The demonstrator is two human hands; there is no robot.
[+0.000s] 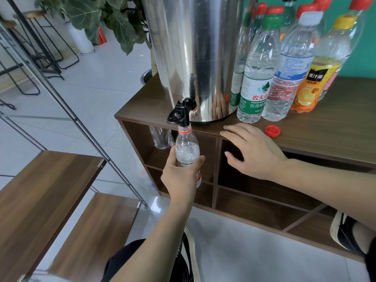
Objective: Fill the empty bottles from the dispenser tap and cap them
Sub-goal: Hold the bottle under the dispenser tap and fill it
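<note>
At about 9 o'clock from the middle of the view stand the black metal stools on the pale floor, and at 11 o'clock a green plant in a white pot. The left hand grips a clear bottle around its body, fingers curled round it, and holds it upright under the black tap; the bottle's open neck with a red ring sits right at the spout, and water fills the bottle up to near the shoulder. The tap comes out of the steel dispenser, which stands on the brown desk at 12 o'clock. The right hand lies at 3 o'clock from the bottle, fingers straight and spread, resting on the front edge of the desk and holding nothing. Just beside this hand, at its 2 o'clock, a red cap lies loose on the desk. Behind it, at 1 o'clock, stands a row of capped bottles with green, white, yellow and red caps, close beside the dispenser.
</note>
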